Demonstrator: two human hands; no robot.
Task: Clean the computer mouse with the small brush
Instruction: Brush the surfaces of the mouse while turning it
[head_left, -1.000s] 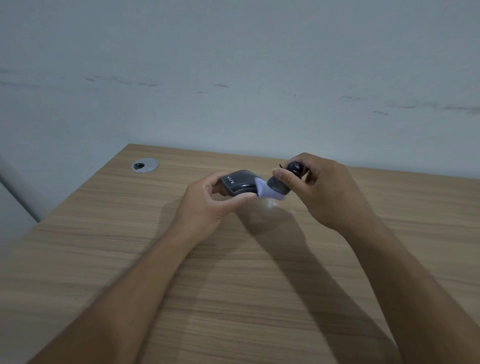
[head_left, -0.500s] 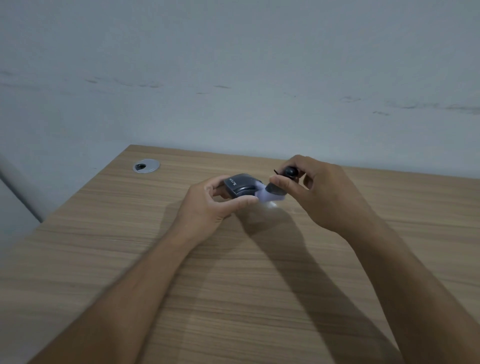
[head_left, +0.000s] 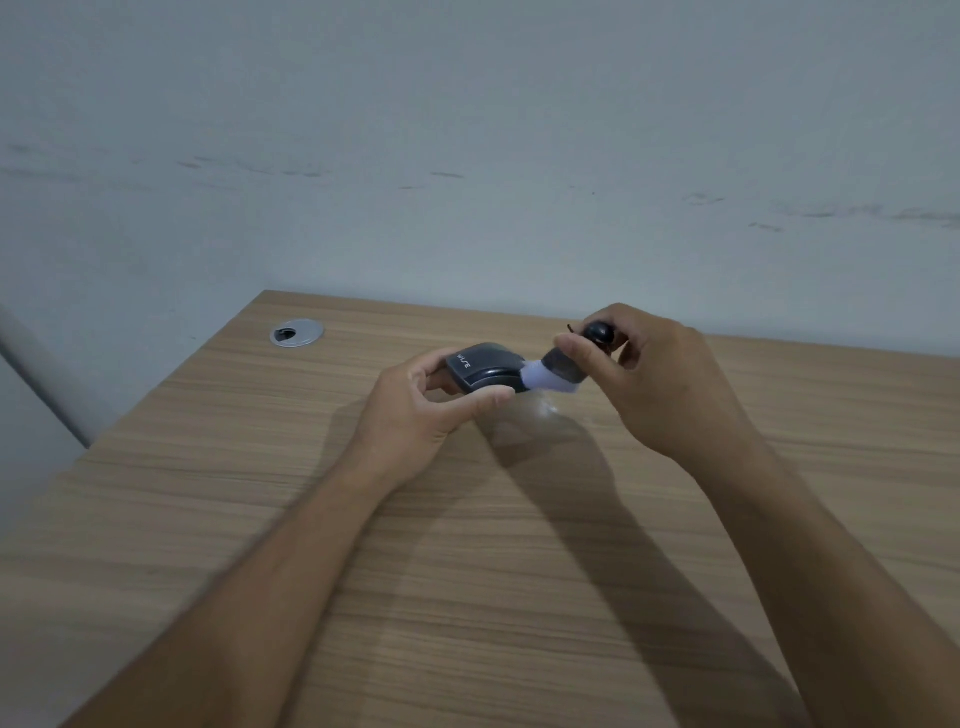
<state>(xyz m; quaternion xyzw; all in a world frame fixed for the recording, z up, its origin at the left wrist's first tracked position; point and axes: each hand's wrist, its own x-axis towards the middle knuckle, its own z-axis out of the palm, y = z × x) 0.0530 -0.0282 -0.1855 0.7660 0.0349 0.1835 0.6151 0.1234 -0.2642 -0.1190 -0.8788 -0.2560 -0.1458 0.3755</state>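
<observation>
A dark grey computer mouse (head_left: 485, 370) with white lettering is lifted a little above the wooden desk (head_left: 467, 571), gripped by my left hand (head_left: 421, 410) from below and the sides. My right hand (head_left: 654, 379) pinches a small brush (head_left: 558, 371) with a black rounded handle and pale lilac bristles. The bristles touch the mouse's right end. Part of the mouse's underside is hidden by my left fingers.
A round metal cable grommet (head_left: 296, 332) is set into the desk at the back left. The desk's left edge (head_left: 171, 379) runs diagonally, with a pale wall (head_left: 467, 156) right behind the desk.
The brush bristles have shifted back and forth against the mouse's right end, first lower, now slightly up. Both hands stay in nearly the same place above the desk.
</observation>
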